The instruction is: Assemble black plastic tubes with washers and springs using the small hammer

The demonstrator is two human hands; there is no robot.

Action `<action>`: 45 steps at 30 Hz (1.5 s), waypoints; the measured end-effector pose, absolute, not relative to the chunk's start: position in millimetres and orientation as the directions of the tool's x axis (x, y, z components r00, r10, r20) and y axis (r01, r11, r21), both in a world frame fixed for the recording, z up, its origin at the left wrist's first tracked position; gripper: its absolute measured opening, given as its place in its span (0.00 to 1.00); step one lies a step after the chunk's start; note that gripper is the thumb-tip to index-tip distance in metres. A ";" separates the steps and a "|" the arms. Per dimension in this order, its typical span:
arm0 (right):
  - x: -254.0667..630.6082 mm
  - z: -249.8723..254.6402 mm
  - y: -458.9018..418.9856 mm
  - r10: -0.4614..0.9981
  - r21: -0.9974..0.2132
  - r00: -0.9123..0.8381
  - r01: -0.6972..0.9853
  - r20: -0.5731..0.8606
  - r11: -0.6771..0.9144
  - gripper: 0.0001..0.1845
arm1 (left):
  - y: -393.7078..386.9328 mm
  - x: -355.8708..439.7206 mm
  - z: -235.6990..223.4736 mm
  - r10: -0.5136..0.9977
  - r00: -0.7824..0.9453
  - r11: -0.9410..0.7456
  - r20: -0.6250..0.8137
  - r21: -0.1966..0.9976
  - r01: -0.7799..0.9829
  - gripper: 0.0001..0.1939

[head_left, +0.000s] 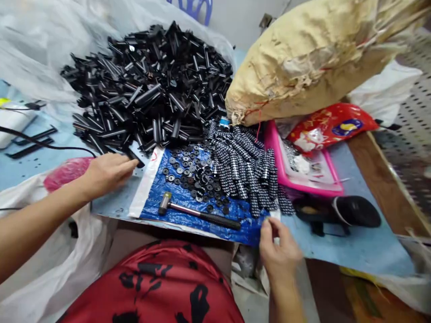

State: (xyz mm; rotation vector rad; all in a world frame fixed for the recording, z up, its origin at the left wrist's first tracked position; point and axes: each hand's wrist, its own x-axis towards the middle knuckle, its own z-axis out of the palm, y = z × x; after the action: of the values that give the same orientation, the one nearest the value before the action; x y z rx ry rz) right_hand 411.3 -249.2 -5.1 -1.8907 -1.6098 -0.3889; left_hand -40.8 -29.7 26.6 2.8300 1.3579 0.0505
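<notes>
My left hand (109, 175) is stretched out low over the table's left side, fingers extended, with its fingertips at a black plastic piece (136, 158) beside the big pile of black plastic parts (151, 85). Whether it touches that piece is hard to tell. At the front right, my right hand (281, 246) has thumb and forefinger pinched together by the edge of a blue plastic sheet (151, 202); what lies between them is not clear. On the sheet are a small hammer (202, 215), loose black discs (188, 168) and a heap of black-and-white patterned strips (239, 166).
A large tan sack (296, 58) leans at the back right, above a pink basket (286, 179) and a red packet (336, 128). A black object with a rounded end (358, 211) lies at the right. A dark cable (47, 142) crosses the left side.
</notes>
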 end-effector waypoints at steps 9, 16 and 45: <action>422.0 -22.9 -218.4 0.850 -0.383 0.447 0.863 0.278 -0.329 0.32 | -55.7 -20.5 41.0 0.925 0.318 -0.283 -0.208 0.181 0.942 0.16; 438.0 -17.8 -237.5 0.802 -0.641 0.584 0.665 0.125 -0.384 0.37 | -54.3 -9.3 42.8 0.980 0.055 0.001 -0.192 0.276 0.961 0.21; 284.6 24.4 -180.7 0.875 -0.830 0.302 -0.530 -0.378 -0.176 0.38 | -149.5 144.3 35.4 0.880 0.453 0.156 -0.146 0.988 0.015 0.15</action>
State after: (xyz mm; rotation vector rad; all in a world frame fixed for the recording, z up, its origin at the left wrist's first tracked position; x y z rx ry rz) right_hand 284.6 -180.7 24.4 -1.1879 -0.3839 1.3028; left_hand 144.3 -149.5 35.4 1.2672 0.9146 0.7624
